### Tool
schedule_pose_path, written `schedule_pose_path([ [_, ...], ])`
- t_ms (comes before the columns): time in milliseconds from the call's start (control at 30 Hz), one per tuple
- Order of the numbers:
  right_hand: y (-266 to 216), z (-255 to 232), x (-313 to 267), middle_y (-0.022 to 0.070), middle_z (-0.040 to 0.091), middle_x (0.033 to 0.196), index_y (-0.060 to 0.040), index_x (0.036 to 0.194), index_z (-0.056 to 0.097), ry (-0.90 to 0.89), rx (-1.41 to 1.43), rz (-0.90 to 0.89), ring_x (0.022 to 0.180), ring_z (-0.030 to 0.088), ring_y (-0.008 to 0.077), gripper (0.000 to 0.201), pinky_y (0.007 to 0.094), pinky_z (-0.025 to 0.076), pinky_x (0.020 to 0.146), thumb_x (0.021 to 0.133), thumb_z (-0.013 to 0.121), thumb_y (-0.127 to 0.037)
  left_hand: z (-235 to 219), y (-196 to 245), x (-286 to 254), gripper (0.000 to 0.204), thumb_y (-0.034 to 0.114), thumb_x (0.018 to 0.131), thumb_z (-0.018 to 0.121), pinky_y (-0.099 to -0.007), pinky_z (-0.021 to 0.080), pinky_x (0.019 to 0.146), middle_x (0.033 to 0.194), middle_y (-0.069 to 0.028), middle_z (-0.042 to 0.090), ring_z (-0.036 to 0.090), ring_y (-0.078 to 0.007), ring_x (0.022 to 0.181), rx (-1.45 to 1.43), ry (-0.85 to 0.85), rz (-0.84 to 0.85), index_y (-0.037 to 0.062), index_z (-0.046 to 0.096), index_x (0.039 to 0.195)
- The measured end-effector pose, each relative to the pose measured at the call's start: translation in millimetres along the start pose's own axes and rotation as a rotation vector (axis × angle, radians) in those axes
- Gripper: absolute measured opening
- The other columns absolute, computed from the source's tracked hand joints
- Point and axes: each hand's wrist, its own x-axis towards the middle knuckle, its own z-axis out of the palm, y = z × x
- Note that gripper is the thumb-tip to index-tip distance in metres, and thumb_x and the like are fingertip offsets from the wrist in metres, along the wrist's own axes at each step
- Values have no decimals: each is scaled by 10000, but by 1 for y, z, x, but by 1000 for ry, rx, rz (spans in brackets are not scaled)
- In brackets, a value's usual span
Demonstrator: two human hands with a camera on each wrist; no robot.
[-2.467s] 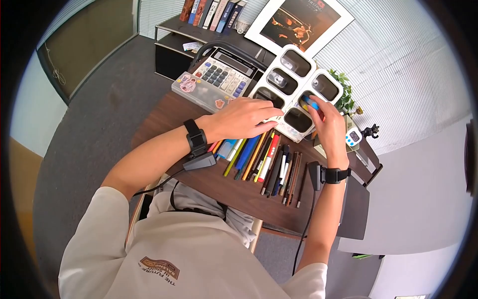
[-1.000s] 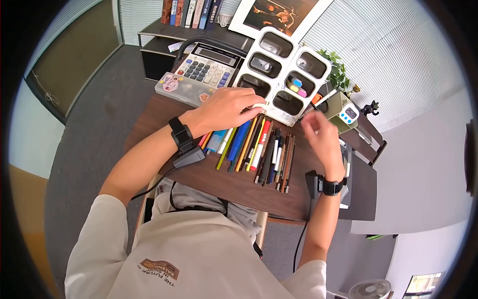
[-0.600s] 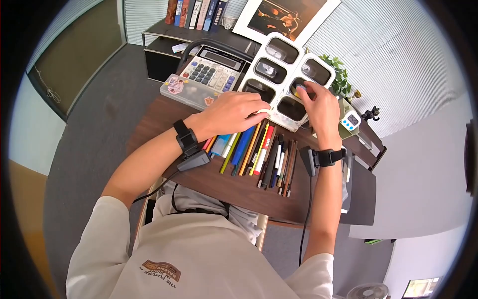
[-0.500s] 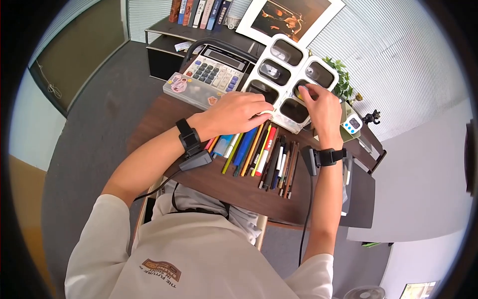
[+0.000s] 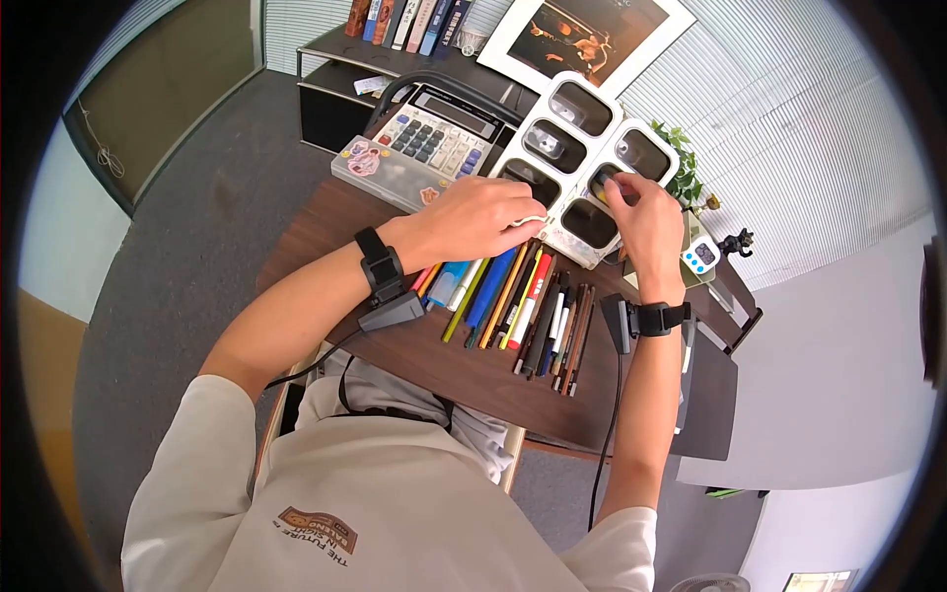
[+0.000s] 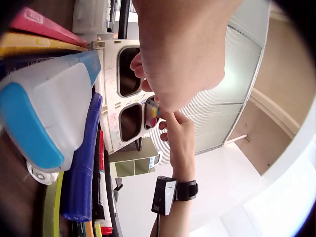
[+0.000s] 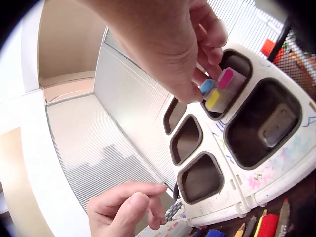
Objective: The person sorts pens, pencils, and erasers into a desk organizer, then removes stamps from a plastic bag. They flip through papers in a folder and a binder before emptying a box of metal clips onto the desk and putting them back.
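Note:
A white pen organizer [image 5: 591, 172] with several dark compartments stands towards the back of the desk. Inside its right column, one compartment holds small highlighters with pink [image 7: 226, 79], yellow [image 7: 213, 99] and blue ends. My right hand [image 5: 651, 229] reaches into that compartment, thumb and finger pinching the blue-ended highlighter [image 7: 206, 87]. My left hand [image 5: 472, 220] is raised at the front left of the organizer; in the right wrist view its thumb and index finger come near each other with nothing between. Pens, markers and pencils [image 5: 513, 308] lie side by side in front.
Left of the organizer stand a calculator [image 5: 439, 143] and a stickered clear case [image 5: 383, 176]. To the right are a plant [image 5: 681, 158], a small green holder with a white timer [image 5: 701, 255] and a black figurine [image 5: 737, 243]. A framed picture [image 5: 639, 74] leans behind.
My right hand had a blue highlighter at the compartment, drew back over the desk's right side, then returned to the compartment. The left hand has stayed by the organizer.

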Motion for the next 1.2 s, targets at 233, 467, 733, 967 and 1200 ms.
schedule_pose_path([
  [233, -1, -3, 0, 128, 778, 925, -93, 1031, 804, -5, -40, 15, 848, 744, 343, 279, 429, 583, 773, 923, 725, -338, -3, -5, 1, 155, 198, 961, 713, -410, 548, 678, 828, -89, 673, 684, -290, 761, 7, 65, -11, 52, 752, 997],
  [467, 5, 0, 4, 140, 770, 894, -89, 1021, 799, 55, -48, -25, 810, 742, 349, 254, 435, 583, 737, 928, 735, -316, -6, -3, 2, 160, 207, 967, 702, -417, 544, 676, 817, -89, 673, 682, -292, 757, 14, 34, -27, 56, 755, 961],
  [733, 4, 2, 4, 178, 754, 887, -69, 1011, 782, 147, -55, -126, 787, 731, 374, 206, 445, 580, 716, 947, 729, -258, -4, -4, 1, 159, 205, 974, 691, -416, 543, 693, 811, -87, 668, 682, -288, 769, 16, 28, -31, 61, 753, 949],
  [967, 5, 2, 2, 182, 755, 889, -57, 1013, 775, 129, -48, -155, 793, 734, 367, 191, 437, 582, 711, 917, 756, -222, -4, -4, 1, 157, 197, 972, 690, -417, 545, 696, 824, -87, 675, 682, -285, 779, 21, 17, -27, 57, 750, 935],
  [1200, -2, -3, -4, 180, 758, 886, -50, 1003, 775, 106, -99, -135, 794, 737, 361, 200, 437, 586, 723, 908, 763, -225, -3, -4, 1, 177, 194, 970, 692, -416, 543, 685, 810, -90, 669, 679, -286, 767, 27, 16, -18, 45, 749, 892],
])
